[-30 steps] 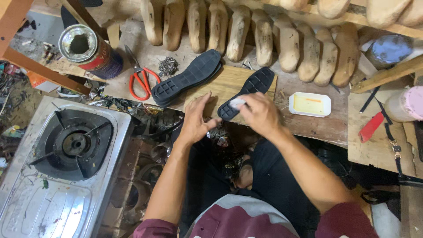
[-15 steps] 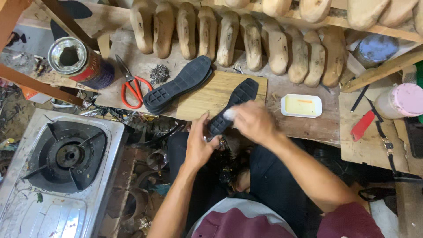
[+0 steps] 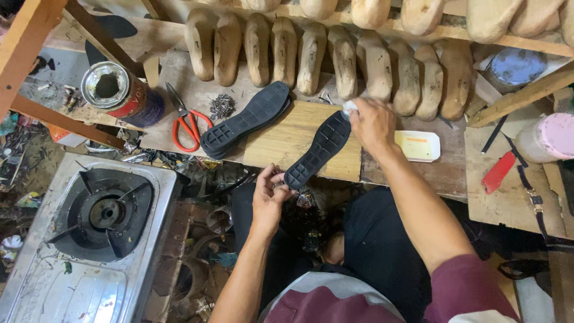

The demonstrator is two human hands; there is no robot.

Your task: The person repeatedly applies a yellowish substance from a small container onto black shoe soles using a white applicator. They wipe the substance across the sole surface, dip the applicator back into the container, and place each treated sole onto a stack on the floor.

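Workbench (image 3: 418, 173): both grips on sole (image 3: 317, 149)

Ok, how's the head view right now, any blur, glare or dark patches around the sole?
Head view: sharp on the black sole and both the left hand and right hand; even soft light, no harsh shadows; mild glare on the steel stove top; the space under the bench is dark and hard to read.

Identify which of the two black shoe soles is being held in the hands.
The right-hand sole: the left hand grips its near end and the right hand its far end. The other sole lies untouched beside the red scissors.
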